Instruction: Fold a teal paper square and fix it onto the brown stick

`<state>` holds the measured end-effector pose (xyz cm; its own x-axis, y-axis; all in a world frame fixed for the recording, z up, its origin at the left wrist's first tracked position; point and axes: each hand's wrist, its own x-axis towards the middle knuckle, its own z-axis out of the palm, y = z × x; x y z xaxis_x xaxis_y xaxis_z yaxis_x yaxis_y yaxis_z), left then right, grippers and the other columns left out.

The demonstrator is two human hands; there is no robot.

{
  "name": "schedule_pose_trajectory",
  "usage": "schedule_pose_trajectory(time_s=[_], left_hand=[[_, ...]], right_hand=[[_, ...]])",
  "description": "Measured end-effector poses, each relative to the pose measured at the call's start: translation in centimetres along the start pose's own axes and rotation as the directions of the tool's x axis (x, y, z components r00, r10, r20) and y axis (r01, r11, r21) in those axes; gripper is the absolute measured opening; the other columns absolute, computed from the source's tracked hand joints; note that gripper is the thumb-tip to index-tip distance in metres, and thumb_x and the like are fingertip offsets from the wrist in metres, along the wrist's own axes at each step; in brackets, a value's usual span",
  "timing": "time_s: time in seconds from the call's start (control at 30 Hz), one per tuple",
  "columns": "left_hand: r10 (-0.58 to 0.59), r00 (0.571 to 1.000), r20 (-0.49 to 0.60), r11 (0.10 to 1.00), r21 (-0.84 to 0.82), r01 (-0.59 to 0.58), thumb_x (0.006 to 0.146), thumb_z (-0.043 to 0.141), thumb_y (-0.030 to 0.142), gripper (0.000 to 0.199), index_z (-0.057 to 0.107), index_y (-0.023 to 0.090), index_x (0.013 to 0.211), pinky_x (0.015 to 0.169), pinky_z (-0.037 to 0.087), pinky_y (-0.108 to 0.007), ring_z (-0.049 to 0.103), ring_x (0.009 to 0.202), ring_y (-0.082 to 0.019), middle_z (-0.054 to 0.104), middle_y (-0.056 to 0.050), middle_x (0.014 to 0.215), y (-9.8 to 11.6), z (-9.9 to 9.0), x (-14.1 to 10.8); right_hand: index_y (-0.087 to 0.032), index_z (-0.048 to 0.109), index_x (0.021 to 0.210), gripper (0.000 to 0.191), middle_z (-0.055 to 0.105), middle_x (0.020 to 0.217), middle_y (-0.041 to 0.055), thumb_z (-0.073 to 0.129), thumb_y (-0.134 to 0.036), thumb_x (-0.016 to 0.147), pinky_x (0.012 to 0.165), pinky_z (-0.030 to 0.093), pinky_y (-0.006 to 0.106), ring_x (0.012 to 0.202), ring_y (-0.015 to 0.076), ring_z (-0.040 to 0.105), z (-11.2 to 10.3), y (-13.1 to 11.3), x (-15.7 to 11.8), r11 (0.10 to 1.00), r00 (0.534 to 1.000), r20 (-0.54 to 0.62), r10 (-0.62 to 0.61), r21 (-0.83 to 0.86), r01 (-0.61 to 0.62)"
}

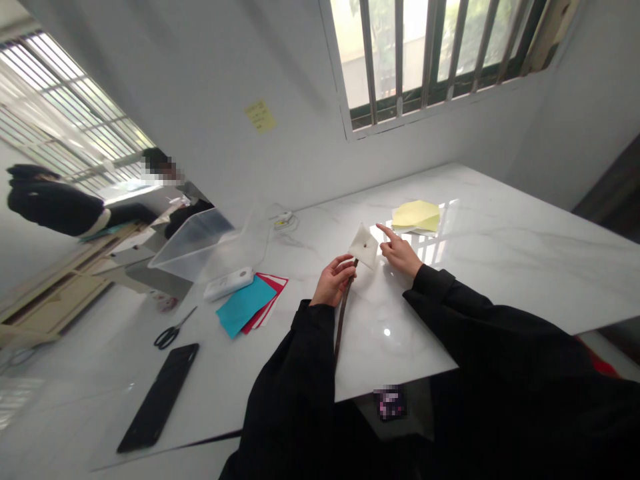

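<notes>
My left hand (pixel 335 279) is closed around a thin dark brown stick (pixel 341 323), whose lower end runs down toward the table's front edge. At the top of the stick sits a white square piece (pixel 367 247) of paper or cloth with a dark spot near its middle; how the two join is hidden from me. Just right of the white piece is my right hand (pixel 400 253), its index finger stretched out and the other fingers partly curled. No object shows in that hand, and a small gap parts it from the white piece.
Yellow paper sheets (pixel 416 217) lie behind my right hand. To the left are blue (pixel 246 307) and red sheets, a white device (pixel 229 285), scissors (pixel 173 333), a black phone-like slab (pixel 159 398) and a clear plastic bin (pixel 200 243). Other people sit farther left.
</notes>
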<state>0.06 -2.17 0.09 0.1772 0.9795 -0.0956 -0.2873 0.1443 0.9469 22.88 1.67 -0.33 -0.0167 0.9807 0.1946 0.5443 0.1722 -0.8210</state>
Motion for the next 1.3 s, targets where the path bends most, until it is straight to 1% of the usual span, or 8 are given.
schedule_pose_trajectory(time_s=[0.1, 0.23, 0.47, 0.67, 0.87, 1.03, 1.2, 1.3], left_hand=[[0.012, 1.0, -0.011, 1.0, 0.0, -0.012, 0.058, 0.099, 0.03, 0.061, 0.073, 0.018, 0.112, 0.072, 0.051, -0.027, 0.064, 0.071, -0.01, 0.073, -0.005, 0.098, -0.09, -0.08, 0.05], [0.031, 0.999, -0.031, 0.999, -0.021, -0.031, 0.059, 0.098, 0.03, 0.06, 0.073, 0.018, 0.112, 0.072, 0.05, -0.027, 0.064, 0.072, -0.01, 0.073, -0.004, 0.097, -0.19, -0.16, 0.15], [0.028, 0.999, -0.04, 0.999, -0.022, -0.029, 0.059, 0.098, 0.03, 0.059, 0.073, 0.018, 0.111, 0.073, 0.05, -0.027, 0.063, 0.073, -0.011, 0.073, -0.005, 0.1, -0.18, -0.15, 0.17], [0.025, 0.998, -0.054, 1.0, -0.018, -0.026, 0.058, 0.098, 0.03, 0.06, 0.073, 0.018, 0.111, 0.07, 0.048, -0.026, 0.063, 0.072, -0.01, 0.072, -0.004, 0.1, -0.1, -0.03, 0.14], [0.023, 0.997, -0.074, 0.999, -0.034, -0.026, 0.055, 0.099, 0.03, 0.061, 0.072, 0.018, 0.108, 0.068, 0.049, -0.025, 0.063, 0.071, -0.01, 0.072, -0.003, 0.097, -0.02, 0.12, 0.19], [0.016, 0.997, -0.078, 0.999, -0.043, -0.02, 0.054, 0.1, 0.031, 0.062, 0.072, 0.018, 0.107, 0.067, 0.049, -0.024, 0.063, 0.07, -0.009, 0.071, -0.002, 0.096, 0.09, 0.26, 0.05], [0.025, 0.993, -0.114, 0.999, -0.041, -0.029, 0.052, 0.1, 0.03, 0.062, 0.072, 0.018, 0.107, 0.067, 0.05, -0.023, 0.064, 0.07, -0.009, 0.071, -0.001, 0.096, 0.05, 0.18, 0.15], [0.038, 0.99, -0.137, 0.998, -0.037, -0.044, 0.054, 0.1, 0.03, 0.061, 0.072, 0.019, 0.107, 0.069, 0.05, -0.023, 0.065, 0.072, -0.009, 0.073, -0.003, 0.098, -0.05, 0.01, 0.31]], right_hand=[[-0.019, 0.08, 0.121, 0.046, 0.073, 0.076, 0.0044, 0.046, -0.021, 0.09, 0.076, 0.045, 0.029, 0.075, 0.0227, 0.064, -0.34, -0.13, 0.15, 0.995, 0.996, 0.073, 0.042, -0.098, -0.035], [-0.019, 0.084, 0.085, 0.038, 0.072, 0.073, 0.0048, 0.046, -0.021, 0.09, 0.07, 0.039, 0.027, 0.071, 0.0198, 0.061, -0.4, -0.29, 0.26, 0.985, 0.991, 0.12, 0.065, -0.165, -0.045], [-0.02, 0.081, 0.09, 0.031, 0.074, 0.08, 0.0053, 0.05, -0.021, 0.091, 0.07, 0.037, 0.028, 0.077, 0.0211, 0.062, -0.02, -0.18, 0.19, 0.983, 0.996, 0.05, 0.069, -0.172, -0.06], [-0.021, 0.068, 0.137, 0.052, 0.068, 0.069, -0.001, 0.053, -0.018, 0.088, 0.07, 0.037, 0.028, 0.071, 0.0216, 0.06, -0.18, -0.47, -0.13, 0.989, 0.996, -0.069, 0.05, -0.132, -0.059], [-0.021, 0.084, 0.09, 0.031, 0.075, 0.079, 0.0062, 0.053, -0.023, 0.09, 0.07, 0.037, 0.029, 0.079, 0.0225, 0.064, -0.19, -0.49, -0.04, 0.969, 0.995, 0.079, 0.056, -0.244, -0.035], [-0.021, 0.083, 0.095, 0.03, 0.077, 0.082, 0.006, 0.054, -0.023, 0.09, 0.071, 0.038, 0.028, 0.078, 0.022, 0.065, -0.02, -0.27, 0.08, 0.969, 0.995, 0.067, 0.068, -0.241, -0.05], [-0.016, 0.071, 0.137, 0.052, 0.073, 0.073, 0.0025, 0.053, -0.019, 0.088, 0.073, 0.043, 0.028, 0.075, 0.0217, 0.064, 0.05, -0.45, 0.01, 0.987, 0.993, 0.041, 0.114, -0.117, -0.108], [-0.018, 0.083, 0.11, 0.039, 0.067, 0.065, 0.0012, 0.051, -0.021, 0.089, 0.069, 0.041, 0.027, 0.067, 0.0193, 0.06, -0.01, -0.7, -0.07, 0.995, 0.983, 0.167, 0.076, -0.081, -0.064]])
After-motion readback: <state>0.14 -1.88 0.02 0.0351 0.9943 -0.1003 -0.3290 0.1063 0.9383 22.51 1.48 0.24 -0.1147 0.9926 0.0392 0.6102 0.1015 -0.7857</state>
